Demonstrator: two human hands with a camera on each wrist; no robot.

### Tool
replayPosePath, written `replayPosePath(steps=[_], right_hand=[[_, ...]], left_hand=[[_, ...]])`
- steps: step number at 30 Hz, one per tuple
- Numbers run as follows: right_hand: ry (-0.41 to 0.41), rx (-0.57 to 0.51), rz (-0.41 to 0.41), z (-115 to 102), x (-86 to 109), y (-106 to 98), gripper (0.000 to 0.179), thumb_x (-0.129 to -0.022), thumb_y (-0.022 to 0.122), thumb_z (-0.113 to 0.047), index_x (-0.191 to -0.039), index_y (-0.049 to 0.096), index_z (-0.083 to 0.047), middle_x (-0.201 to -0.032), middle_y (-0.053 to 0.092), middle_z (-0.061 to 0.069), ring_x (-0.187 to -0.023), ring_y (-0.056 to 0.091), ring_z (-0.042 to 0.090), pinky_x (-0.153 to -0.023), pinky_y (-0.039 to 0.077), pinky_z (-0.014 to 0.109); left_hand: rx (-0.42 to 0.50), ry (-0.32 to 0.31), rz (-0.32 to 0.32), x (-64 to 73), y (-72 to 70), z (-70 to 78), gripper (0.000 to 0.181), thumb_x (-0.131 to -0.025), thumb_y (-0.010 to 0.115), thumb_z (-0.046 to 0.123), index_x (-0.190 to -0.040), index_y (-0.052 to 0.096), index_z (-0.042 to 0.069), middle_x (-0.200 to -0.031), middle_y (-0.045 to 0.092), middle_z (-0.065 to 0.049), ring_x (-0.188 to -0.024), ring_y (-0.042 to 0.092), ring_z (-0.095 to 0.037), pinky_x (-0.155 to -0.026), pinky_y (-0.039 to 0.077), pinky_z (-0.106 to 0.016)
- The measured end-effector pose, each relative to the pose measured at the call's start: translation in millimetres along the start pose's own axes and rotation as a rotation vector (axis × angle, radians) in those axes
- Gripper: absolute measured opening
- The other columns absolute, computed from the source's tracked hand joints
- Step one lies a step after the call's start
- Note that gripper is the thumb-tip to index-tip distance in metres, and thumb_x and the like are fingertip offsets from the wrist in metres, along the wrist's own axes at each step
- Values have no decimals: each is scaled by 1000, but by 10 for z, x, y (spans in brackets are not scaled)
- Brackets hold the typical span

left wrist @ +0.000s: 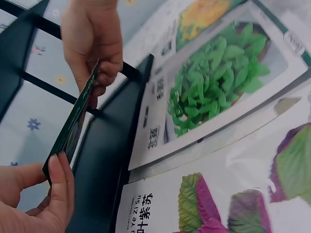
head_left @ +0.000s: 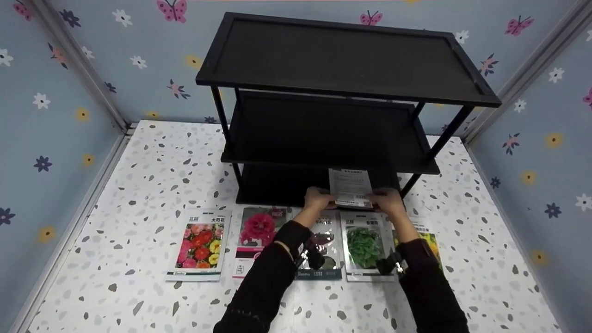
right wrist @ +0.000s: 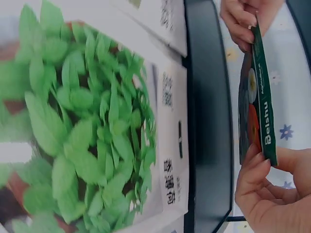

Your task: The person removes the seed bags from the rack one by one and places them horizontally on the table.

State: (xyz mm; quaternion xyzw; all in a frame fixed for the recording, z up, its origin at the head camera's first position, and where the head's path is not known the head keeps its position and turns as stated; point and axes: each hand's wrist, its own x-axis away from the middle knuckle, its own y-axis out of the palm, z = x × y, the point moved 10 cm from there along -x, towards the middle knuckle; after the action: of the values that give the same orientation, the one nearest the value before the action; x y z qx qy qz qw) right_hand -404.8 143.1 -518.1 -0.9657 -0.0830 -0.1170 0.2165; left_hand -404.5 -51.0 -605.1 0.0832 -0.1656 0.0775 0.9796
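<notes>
A seed packet (head_left: 350, 186), its printed white back upward in the head view, is held at the front of the black shelf's lowest tier. My left hand (head_left: 319, 199) pinches one side edge between thumb and fingers, and my right hand (head_left: 387, 201) pinches the opposite one. From the right wrist, the packet's green edge strip (right wrist: 265, 107) shows, with flower pictures on the face below. Just under both hands lie a packet with a green leafy plant (head_left: 365, 247) and one with purple-green leaves (left wrist: 209, 204), partly covered by my left forearm in the head view.
The three-tier black shelf (head_left: 342, 60) stands against the flower-patterned wall, its upper tiers overhanging the hands. Along its front lie more packets: mixed bright flowers (head_left: 199, 245), a deep pink flower (head_left: 259, 229) and yellow flowers (head_left: 432, 243). Everything rests on a white speckled tabletop (head_left: 134, 231).
</notes>
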Motion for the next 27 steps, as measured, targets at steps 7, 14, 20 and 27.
replayPosePath(steps=[7, 14, 20, 27], right_hand=[[-2, -168, -56, -77, 284, 126, 48, -87, 60, -8, -124, 41, 15, -101, 55, 20, -71, 56, 11, -73, 50, 32], [-30, -254, -25, -35, 563, 187, 39, -84, 64, -11, -114, 49, 11, -80, 61, 3, -64, 53, 11, -66, 47, 37], [-88, -248, -18, -12, 765, 279, 35, -83, 64, -8, -108, 49, 11, -72, 61, 2, -57, 50, 9, -52, 42, 24], [-140, -307, -37, -79, 1034, 421, 28, -82, 61, 4, -103, 48, 16, -62, 56, 11, -46, 43, 8, -43, 35, 22]], left_hand=[[-83, 2, -38, 954, -190, 623, 34, -82, 63, 3, -108, 54, -17, -94, 61, -23, -75, 63, -26, -75, 51, -36], [-90, 42, -95, 1276, -245, 647, 32, -82, 63, 4, -106, 55, -16, -89, 62, -18, -65, 59, -20, -73, 51, -38], [-51, 83, -134, 1410, -307, 505, 24, -80, 65, 1, -99, 59, -13, -84, 65, -18, -73, 63, -27, -70, 52, -37], [-136, 227, -158, 1761, -379, 633, 20, -81, 61, -4, -93, 56, -20, -83, 62, -29, -73, 61, -40, -68, 51, -47]])
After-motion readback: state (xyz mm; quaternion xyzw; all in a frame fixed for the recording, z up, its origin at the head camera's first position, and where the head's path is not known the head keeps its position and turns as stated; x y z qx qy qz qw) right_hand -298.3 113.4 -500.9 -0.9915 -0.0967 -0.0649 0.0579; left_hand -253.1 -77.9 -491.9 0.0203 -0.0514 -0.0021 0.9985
